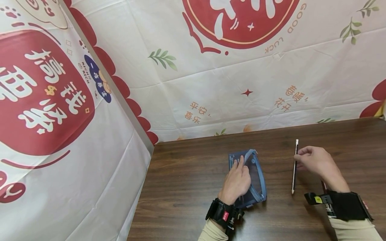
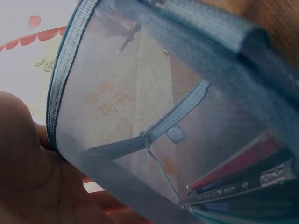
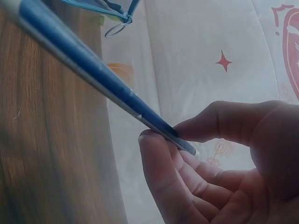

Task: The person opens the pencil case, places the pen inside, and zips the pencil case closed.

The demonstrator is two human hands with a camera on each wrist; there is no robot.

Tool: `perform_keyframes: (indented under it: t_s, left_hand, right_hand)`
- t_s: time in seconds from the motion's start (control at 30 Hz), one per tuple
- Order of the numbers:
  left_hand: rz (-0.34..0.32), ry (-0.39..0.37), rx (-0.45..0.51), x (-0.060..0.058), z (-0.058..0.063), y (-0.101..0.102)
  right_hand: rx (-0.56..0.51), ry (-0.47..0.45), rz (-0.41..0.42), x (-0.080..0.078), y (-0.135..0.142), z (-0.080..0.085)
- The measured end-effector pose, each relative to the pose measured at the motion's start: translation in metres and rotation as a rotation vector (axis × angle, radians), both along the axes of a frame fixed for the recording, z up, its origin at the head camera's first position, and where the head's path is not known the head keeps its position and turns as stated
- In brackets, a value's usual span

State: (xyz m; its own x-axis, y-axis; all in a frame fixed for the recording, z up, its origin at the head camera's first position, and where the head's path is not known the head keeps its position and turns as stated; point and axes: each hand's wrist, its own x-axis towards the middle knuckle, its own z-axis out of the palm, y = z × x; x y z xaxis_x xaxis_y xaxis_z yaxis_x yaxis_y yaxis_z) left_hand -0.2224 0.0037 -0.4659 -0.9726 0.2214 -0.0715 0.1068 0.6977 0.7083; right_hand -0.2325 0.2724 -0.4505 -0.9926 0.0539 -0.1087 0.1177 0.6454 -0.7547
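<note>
A: What is the largest thing around the two grips?

B: It is a white cloth with red printed figures and writing [image 1: 223, 73]. It hangs beyond both grips, and also at the left of them.

A: And beneath them?

B: A brown bench with dark wood grain [image 1: 181, 174] spreads under both grips.

A: Please describe what is at the left side.

B: There is a blue mesh pouch with blue zip edging [image 1: 255, 177] at the left grip [image 1: 236, 182], the person's left hand. Fingers lie over the pouch, and the left wrist view shows the mesh between them and the thumb, so this grip is clamped on it. The zip mouth is parted on the side toward the right grip.

A: And the right grip [image 1: 319, 164]?

B: This one is clamped on a long, thin, dark pencil with a white upper end [image 1: 294, 170]. Thumb and fingers pinch it above its middle. It is between the right grip and the pouch, well apart from the pouch. Whether it touches the bench, I cannot tell.

A: Is something inside the pouch?

B: Yes. Away from the left grip's thumb, a slim red stick [image 2: 238, 163] lies beside a slim dark stick with small lettering [image 2: 233, 188].
</note>
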Motion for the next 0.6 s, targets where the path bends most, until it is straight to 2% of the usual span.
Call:
perform_keyframes:
  t_s: [0.6]
  left_hand:
    - [0.01, -0.015, 0.005, -0.001, -0.0016, 0.0003]
  right_hand:
    - [-0.099, 0.069, -0.053, -0.0026, -0.0081, 0.0018]
